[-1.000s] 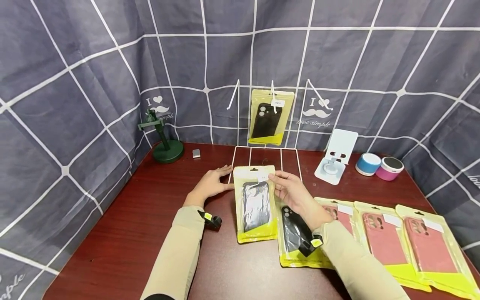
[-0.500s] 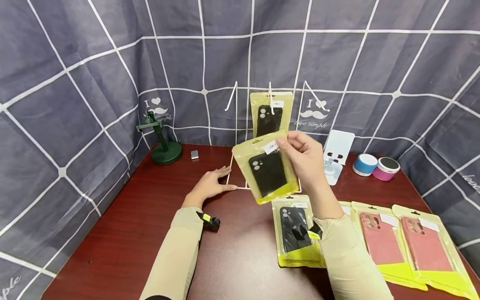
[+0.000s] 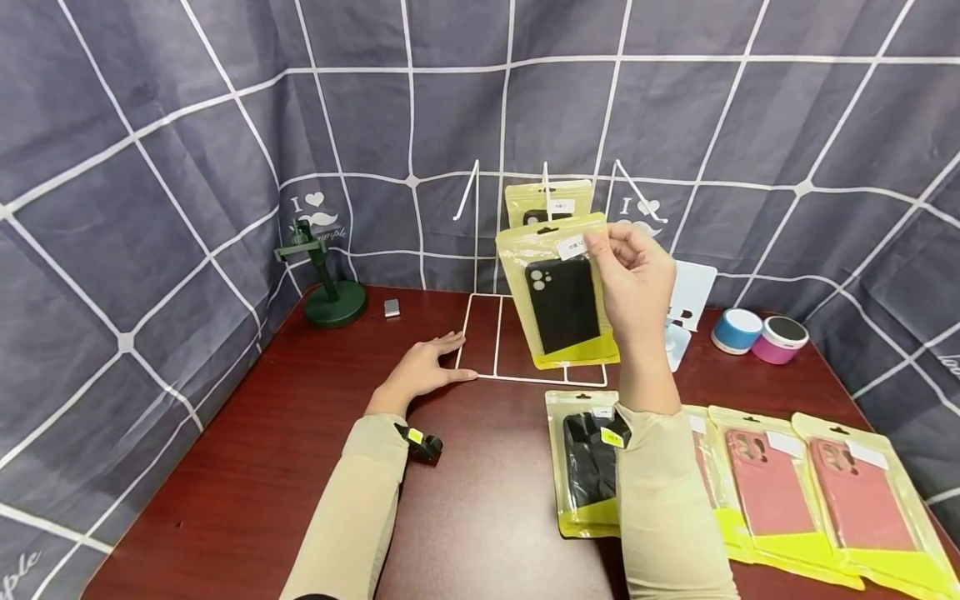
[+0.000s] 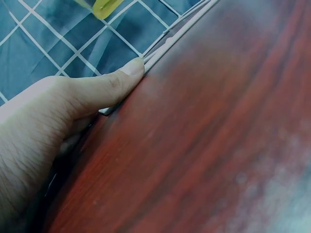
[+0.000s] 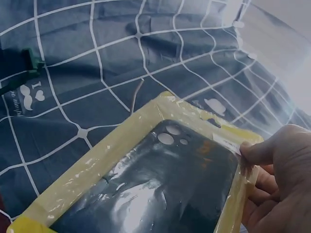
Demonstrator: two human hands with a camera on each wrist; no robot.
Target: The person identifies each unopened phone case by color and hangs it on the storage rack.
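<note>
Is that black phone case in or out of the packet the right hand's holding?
In: the black phone case shows through the clear front of the packet; the right hand pinches the packet's edge.

The bag (image 3: pixel 577 352) near the rack (image 3: pixel 525 380) is shiny, clear plastic, and its case (image 3: pixel 564 304) looks smooth. The rack may be painted metal. Below it is a glossy wood table (image 3: pixel 465 500); behind it, wrinkly cloth (image 3: pixel 457 117).

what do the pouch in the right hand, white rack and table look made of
Pouch: probably plastic film, glossy and clear in front, given the highlights. Rack: likely metal wire, coated or painted white, judging by thin, straight rods. Table: wood or woodgrain laminate, glossy and reddish, with grain streaks and reflections.
</note>
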